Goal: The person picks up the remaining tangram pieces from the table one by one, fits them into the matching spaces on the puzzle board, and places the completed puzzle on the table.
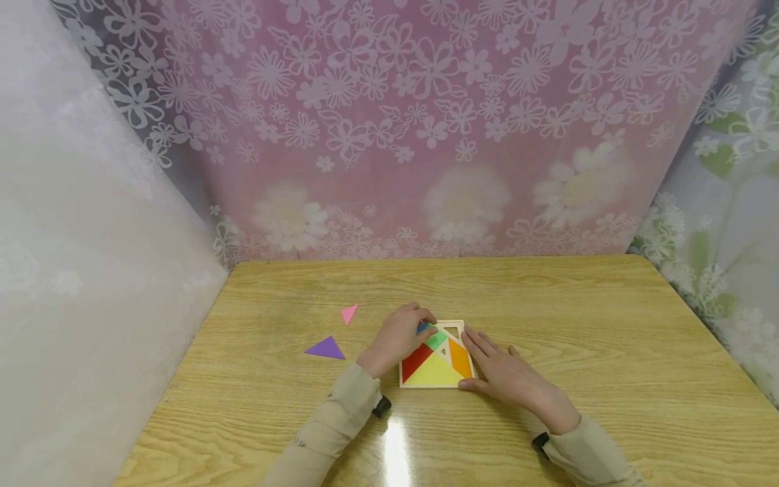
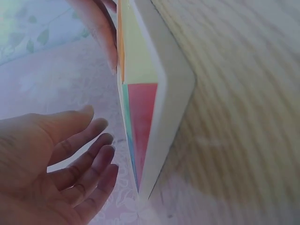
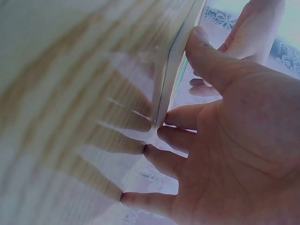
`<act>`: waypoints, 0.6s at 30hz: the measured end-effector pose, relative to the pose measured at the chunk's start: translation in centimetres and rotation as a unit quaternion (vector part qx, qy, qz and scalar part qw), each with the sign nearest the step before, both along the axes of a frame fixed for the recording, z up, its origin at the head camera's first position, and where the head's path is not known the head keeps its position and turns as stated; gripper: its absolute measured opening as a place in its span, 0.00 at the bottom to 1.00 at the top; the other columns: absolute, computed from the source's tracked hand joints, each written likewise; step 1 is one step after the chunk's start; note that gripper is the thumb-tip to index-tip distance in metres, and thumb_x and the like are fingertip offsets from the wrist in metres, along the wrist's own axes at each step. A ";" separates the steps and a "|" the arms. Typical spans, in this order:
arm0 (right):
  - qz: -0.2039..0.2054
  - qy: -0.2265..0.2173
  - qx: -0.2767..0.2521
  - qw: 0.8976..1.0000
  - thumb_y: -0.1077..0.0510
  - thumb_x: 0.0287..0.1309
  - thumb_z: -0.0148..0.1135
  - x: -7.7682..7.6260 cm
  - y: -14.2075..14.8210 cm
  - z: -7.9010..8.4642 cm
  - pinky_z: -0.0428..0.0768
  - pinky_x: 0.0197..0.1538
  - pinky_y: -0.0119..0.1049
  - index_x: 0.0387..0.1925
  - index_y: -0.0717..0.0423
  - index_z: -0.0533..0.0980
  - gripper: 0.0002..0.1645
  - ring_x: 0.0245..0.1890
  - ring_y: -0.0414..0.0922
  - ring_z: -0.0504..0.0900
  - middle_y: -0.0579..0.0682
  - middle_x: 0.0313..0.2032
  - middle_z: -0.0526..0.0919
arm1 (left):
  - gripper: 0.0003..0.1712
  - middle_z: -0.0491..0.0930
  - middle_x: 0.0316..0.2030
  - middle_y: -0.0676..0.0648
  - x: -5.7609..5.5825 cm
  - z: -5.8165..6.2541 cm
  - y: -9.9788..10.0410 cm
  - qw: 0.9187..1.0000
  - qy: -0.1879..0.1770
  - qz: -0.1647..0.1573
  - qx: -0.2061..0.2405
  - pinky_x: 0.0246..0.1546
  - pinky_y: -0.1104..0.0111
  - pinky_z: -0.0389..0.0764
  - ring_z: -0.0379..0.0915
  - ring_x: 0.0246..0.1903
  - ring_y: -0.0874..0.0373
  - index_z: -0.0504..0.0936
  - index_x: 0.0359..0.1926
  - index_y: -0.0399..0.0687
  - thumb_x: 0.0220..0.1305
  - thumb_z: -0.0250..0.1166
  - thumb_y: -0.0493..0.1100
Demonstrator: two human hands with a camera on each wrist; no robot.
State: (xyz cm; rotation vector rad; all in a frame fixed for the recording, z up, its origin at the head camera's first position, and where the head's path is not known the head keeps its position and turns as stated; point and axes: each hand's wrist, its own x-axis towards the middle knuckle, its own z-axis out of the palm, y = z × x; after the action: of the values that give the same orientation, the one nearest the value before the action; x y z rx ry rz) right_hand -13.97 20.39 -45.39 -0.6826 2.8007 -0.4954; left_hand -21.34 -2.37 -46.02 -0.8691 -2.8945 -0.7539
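Observation:
A square tangram tray (image 1: 420,387) with a pale wooden rim lies on the table. In it sit a red triangle (image 1: 416,366), a yellow triangle (image 1: 435,373), an orange parallelogram (image 1: 460,358), a green piece (image 1: 437,339) and a blue piece (image 1: 422,327), partly hidden. Over the tray's upper left hovers my left hand (image 1: 395,338); the left wrist view shows its fingers loosely bent, apart from the pieces, with nothing between them. My right hand (image 1: 508,375) touches the tray's right side, thumb at the near corner, fingers extended along the edge and onto the table.
Left of the tray lie a purple triangle (image 1: 326,348) and, farther back, a small pink triangle (image 1: 349,314). Bare recesses show in the tray's upper right and middle. Flowered curtain (image 1: 389,135) hangs behind the wooden table (image 1: 578,304), with cloth at both sides.

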 end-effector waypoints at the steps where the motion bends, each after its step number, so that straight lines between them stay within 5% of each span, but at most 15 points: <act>1: 0.000 0.001 0.000 1.000 0.36 0.66 0.61 0.0 0.0 0.0 0.59 0.61 0.79 0.78 0.63 0.52 0.55 0.74 0.65 0.59 0.61 0.78 0.53 | 0.12 0.83 0.42 0.50 0.1 0.0 -0.1 1.000 -0.001 0.004 0.009 0.44 0.71 0.81 0.77 0.39 0.59 0.87 0.48 0.47 0.70 0.66 0.47; 18: -0.002 -0.002 0.000 1.000 0.35 0.65 0.61 0.1 0.0 0.1 0.58 0.62 0.79 0.78 0.63 0.52 0.55 0.74 0.64 0.58 0.61 0.78 0.52 | 0.08 0.86 0.44 0.48 0.0 0.5 -3.5 0.995 0.002 0.069 0.077 0.40 0.69 0.82 0.82 0.40 0.56 0.87 0.47 0.44 0.70 0.66 0.40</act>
State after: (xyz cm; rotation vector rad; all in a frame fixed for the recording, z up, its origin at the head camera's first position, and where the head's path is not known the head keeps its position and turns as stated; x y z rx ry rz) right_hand -13.87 20.36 -45.32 -0.6754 2.7994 -0.4968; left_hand -21.35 -5.88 -45.50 -0.6464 -2.8113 -0.9434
